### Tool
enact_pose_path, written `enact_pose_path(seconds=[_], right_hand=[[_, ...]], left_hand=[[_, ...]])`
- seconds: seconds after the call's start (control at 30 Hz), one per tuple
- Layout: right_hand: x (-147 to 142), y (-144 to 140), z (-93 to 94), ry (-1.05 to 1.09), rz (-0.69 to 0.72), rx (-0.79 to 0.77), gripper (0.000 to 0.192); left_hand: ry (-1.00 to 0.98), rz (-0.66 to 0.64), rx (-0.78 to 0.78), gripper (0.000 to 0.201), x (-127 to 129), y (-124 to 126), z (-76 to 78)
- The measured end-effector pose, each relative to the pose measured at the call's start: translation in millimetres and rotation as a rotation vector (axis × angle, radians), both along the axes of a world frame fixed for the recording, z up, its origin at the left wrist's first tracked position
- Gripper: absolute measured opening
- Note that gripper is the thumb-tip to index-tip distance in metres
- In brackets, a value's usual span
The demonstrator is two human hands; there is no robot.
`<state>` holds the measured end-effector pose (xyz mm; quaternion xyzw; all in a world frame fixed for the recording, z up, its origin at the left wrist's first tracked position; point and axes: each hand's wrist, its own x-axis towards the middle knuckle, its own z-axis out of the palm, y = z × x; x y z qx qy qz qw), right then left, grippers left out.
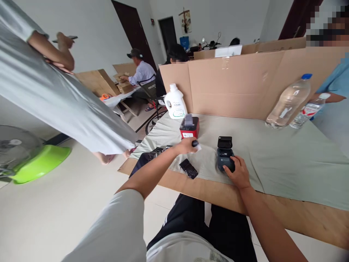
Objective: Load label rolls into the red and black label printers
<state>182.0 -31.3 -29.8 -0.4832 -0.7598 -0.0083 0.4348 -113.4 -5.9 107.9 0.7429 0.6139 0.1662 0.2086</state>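
Observation:
My left hand (pixel 187 146) is closed on a small dark roll-like piece (pixel 195 143) with a white edge; its exact kind is unclear. Just beyond that hand stands a red and black box-shaped device (pixel 190 127). My right hand (pixel 239 171) grips the right side of a small dark portable printer (pixel 224 162), thumb across its front. The printer's lid (pixel 225 142) is flipped up at the far side. On the cloth between my arms lies a flat black plastic packet (pixel 188 169). More small black items (pixel 156 150) lie partly hidden beyond my left forearm.
A cardboard partition (pixel 229 87) stands along the table's far side. Before it are a white jug (pixel 176 102), a large clear bottle (pixel 289 102) and a smaller bottle (pixel 310 111). A person (pixel 60 87) stands at left, another (pixel 332 78) is at right, and others sit behind.

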Motion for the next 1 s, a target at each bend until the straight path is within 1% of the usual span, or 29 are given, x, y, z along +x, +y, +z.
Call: enact_pose_path(seconds=[0.07, 0.1, 0.17, 0.27, 0.33, 0.37, 0.43, 0.47, 0.53, 0.6, 0.7, 0.77, 0.8, 0.87, 0.9, 0.97, 1.0], right_hand=[[-0.3, 0.7, -1.8, -0.022, -0.003, 0.015, 0.056], [-0.5, 1.0, -2.5, -0.029, -0.006, 0.016, 0.058], [-0.9, 1.2, -3.4, -0.040, -0.012, 0.008, 0.059], [-1.6, 0.9, -3.6, -0.048, -0.018, 0.001, 0.061], [-2.0, 0.4, -3.5, -0.048, -0.023, 0.007, 0.060], [-2.2, 0.2, -3.4, -0.048, -0.024, 0.009, 0.060], [-2.5, -0.2, -3.3, -0.045, -0.023, 0.011, 0.060], [-2.5, -0.3, -3.3, -0.045, -0.022, 0.011, 0.060], [-2.2, -0.4, -3.5, -0.045, -0.021, 0.008, 0.060], [-1.9, -0.2, -4.1, -0.045, -0.021, -0.001, 0.061], [-1.5, -0.2, -4.8, -0.046, -0.007, 0.002, 0.061], [-1.9, -1.2, -4.2, -0.047, -0.002, 0.020, 0.061], [-2.3, -2.0, -3.2, -0.048, -0.007, 0.029, 0.061], [-3.8, -4.3, -0.1, -0.058, -0.022, 0.044, 0.061], [-4.8, -5.7, 1.8, -0.068, -0.026, 0.048, 0.061], [-6.8, -8.6, 6.1, -0.084, -0.013, 0.063, 0.061], [-7.6, -10.0, 8.1, -0.084, -0.001, 0.074, 0.060]], left_hand=[[0.188, 0.068, -0.019, 0.026, -36.8, -30.2, -3.6], [0.266, 0.103, -0.018, 0.023, -50.6, -45.2, -8.6], [0.398, 0.171, -0.009, 0.024, -68.2, -72.3, -23.7], [0.512, 0.222, -0.028, 0.032, -75.2, -101.5, -49.3], [0.520, 0.217, -0.043, 0.034, -73.1, -112.3, -59.6], [0.505, 0.215, -0.048, 0.036, -71.2, -115.0, -61.5], [0.452, 0.216, -0.051, 0.044, -66.3, -115.6, -59.1], [0.425, 0.222, -0.042, 0.044, -63.1, -113.5, -56.1], [0.380, 0.242, -0.019, 0.035, -54.1, -105.8, -49.5], [0.356, 0.254, -0.030, 0.027, -42.0, -95.5, -46.3], [0.376, 0.243, -0.127, 0.019, -22.0, -81.8, -49.3], [0.355, 0.232, -0.165, 0.020, -10.5, -75.7, -52.3], [0.299, 0.219, -0.186, 0.022, -5.3, -72.9, -52.9], [0.068, 0.143, -0.255, 0.025, 5.7, -66.4, -51.0], [-0.087, 0.066, -0.306, 0.026, 12.3, -62.0, -48.6], [-0.394, -0.136, -0.402, 0.029, 29.6, -49.9, -41.7], [-0.507, -0.239, -0.434, 0.031, 40.4, -42.1, -37.9]])
